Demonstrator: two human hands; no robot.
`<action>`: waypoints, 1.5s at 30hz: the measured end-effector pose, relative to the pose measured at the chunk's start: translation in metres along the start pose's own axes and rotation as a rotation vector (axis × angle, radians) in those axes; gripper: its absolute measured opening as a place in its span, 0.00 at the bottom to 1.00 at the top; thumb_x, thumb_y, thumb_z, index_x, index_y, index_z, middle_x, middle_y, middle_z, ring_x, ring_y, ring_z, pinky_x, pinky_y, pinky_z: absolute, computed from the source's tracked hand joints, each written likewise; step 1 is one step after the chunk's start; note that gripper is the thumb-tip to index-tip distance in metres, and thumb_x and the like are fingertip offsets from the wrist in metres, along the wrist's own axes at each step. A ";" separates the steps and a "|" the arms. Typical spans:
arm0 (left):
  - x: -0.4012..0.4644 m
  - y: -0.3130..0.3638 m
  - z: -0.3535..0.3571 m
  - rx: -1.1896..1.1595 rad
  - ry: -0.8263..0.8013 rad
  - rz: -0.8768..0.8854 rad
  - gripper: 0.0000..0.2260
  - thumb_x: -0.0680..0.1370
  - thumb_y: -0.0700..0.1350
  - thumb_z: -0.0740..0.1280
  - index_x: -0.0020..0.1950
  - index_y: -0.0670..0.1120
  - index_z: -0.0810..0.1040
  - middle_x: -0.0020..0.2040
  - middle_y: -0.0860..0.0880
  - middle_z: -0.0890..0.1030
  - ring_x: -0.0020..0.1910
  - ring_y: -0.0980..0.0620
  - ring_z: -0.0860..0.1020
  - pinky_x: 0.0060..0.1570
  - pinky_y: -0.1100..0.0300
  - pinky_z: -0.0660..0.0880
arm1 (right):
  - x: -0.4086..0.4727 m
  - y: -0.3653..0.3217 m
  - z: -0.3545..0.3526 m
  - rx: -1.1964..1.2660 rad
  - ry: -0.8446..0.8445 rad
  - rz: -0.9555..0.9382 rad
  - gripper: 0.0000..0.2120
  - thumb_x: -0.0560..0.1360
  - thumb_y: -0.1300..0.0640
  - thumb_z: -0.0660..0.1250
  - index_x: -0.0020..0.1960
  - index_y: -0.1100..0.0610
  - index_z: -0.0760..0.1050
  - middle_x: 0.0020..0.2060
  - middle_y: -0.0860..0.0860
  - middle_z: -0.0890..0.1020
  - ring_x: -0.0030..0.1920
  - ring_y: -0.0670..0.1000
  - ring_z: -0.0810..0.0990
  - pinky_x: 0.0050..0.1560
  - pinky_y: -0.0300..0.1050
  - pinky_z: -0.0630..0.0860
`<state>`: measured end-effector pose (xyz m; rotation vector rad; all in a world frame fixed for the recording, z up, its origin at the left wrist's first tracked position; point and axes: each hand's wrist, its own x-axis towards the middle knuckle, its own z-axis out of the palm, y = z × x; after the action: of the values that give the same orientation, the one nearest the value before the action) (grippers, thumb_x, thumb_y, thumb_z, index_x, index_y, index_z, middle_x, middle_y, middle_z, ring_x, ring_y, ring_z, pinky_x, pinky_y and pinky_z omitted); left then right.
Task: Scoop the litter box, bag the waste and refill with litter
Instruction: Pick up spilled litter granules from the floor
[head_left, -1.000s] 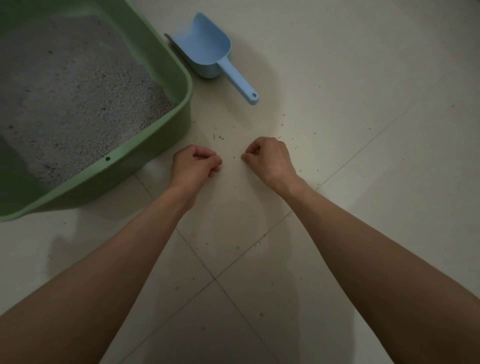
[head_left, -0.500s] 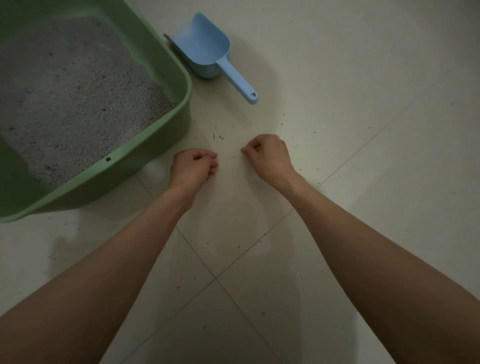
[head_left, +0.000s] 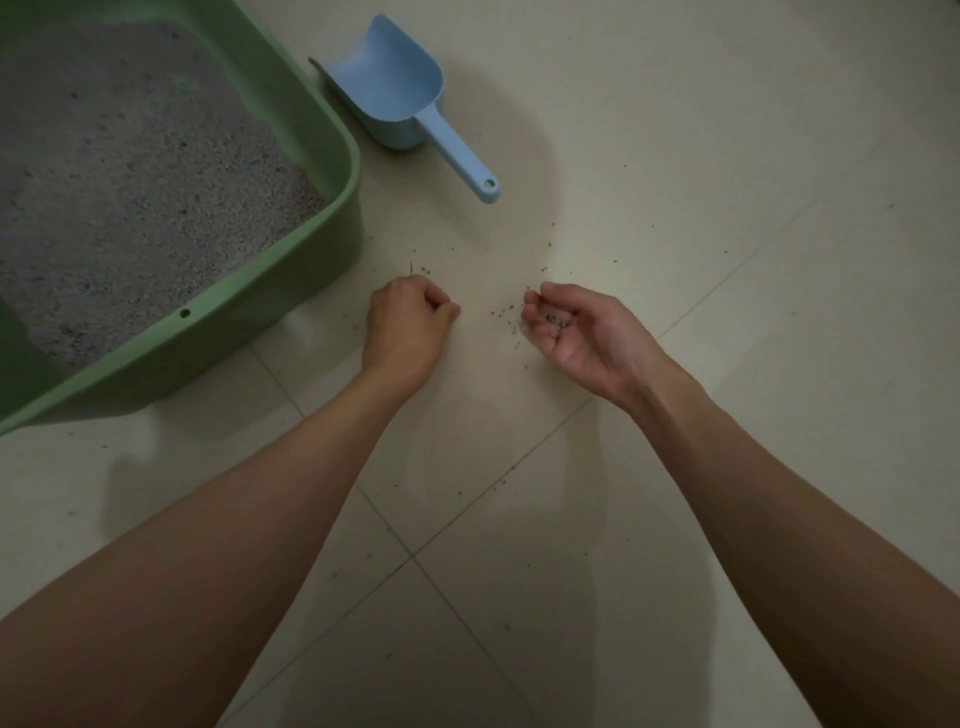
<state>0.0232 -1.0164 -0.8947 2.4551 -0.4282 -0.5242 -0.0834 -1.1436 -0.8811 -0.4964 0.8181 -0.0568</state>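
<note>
A green litter box (head_left: 332, 218) full of grey litter (head_left: 130, 208) fills the upper left. A blue scoop (head_left: 410, 98) lies on the tiled floor just right of the box, handle pointing toward me. Spilled litter grains (head_left: 506, 314) dot the floor between my hands. My left hand (head_left: 408, 322) is on the floor near the box's corner, knuckles up and fingers curled; what it pinches is hidden. My right hand (head_left: 576, 332) is turned palm up with fingers cupped, and a few dark grains lie in the palm.
Pale floor tiles with grout lines (head_left: 415, 558) stretch across the view. More stray grains (head_left: 550, 244) lie scattered beyond my right hand and near the grout joint in front of me.
My right hand has turned from knuckles up to palm up, showing grains in it. My left hand has shifted slightly toward the right.
</note>
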 end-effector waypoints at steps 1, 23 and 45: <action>0.000 0.001 0.000 0.002 0.001 0.000 0.07 0.74 0.44 0.68 0.48 0.43 0.82 0.48 0.44 0.82 0.51 0.48 0.77 0.49 0.63 0.67 | 0.000 0.000 0.000 -0.029 0.005 -0.012 0.10 0.76 0.68 0.58 0.38 0.62 0.72 0.33 0.55 0.78 0.32 0.48 0.78 0.28 0.34 0.73; 0.022 -0.001 -0.007 -0.455 0.089 -0.424 0.11 0.72 0.41 0.63 0.29 0.44 0.71 0.32 0.46 0.74 0.35 0.48 0.71 0.38 0.59 0.68 | 0.006 0.001 -0.009 -1.415 0.496 -0.363 0.06 0.74 0.58 0.65 0.49 0.56 0.78 0.40 0.46 0.76 0.43 0.47 0.73 0.40 0.31 0.63; 0.033 -0.004 0.000 -0.067 0.135 -0.049 0.08 0.72 0.43 0.70 0.50 0.42 0.80 0.51 0.42 0.81 0.51 0.46 0.77 0.51 0.61 0.69 | 0.006 -0.007 -0.005 -0.306 0.215 -0.141 0.17 0.77 0.64 0.62 0.33 0.55 0.62 0.21 0.48 0.62 0.21 0.45 0.59 0.24 0.38 0.55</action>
<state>0.0528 -1.0270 -0.9063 2.4234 -0.2920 -0.3836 -0.0822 -1.1529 -0.8848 -0.8472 1.0081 -0.1173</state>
